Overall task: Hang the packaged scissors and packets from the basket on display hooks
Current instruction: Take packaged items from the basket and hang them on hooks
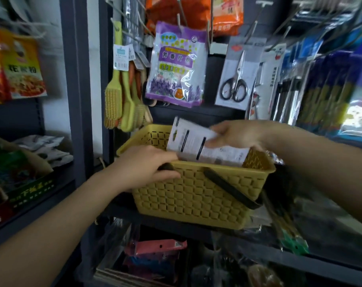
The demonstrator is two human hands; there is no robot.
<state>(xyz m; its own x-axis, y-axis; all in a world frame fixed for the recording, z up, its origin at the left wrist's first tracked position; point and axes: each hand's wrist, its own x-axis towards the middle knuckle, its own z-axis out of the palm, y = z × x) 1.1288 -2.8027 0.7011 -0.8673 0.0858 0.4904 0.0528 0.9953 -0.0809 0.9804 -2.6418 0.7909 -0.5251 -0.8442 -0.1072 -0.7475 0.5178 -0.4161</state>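
A yellow woven plastic basket (196,195) with a dark handle sits at the middle of the head view, in front of the display rack. My left hand (147,166) grips its near rim and handle on the left side. My right hand (236,134) holds a white carded package (194,143), back side facing me, tilted and partly inside the basket. A packaged pair of scissors (236,79) hangs on a hook above right. A purple lavender packet (175,67) hangs on a hook above the basket.
Yellow and orange scrub brushes (118,96) hang left of the purple packet. Orange packets (186,11) hang higher up. Blue carded goods (325,83) crowd the right hooks. Food packets (22,67) hang far left. Red packages (157,247) lie on a lower shelf.
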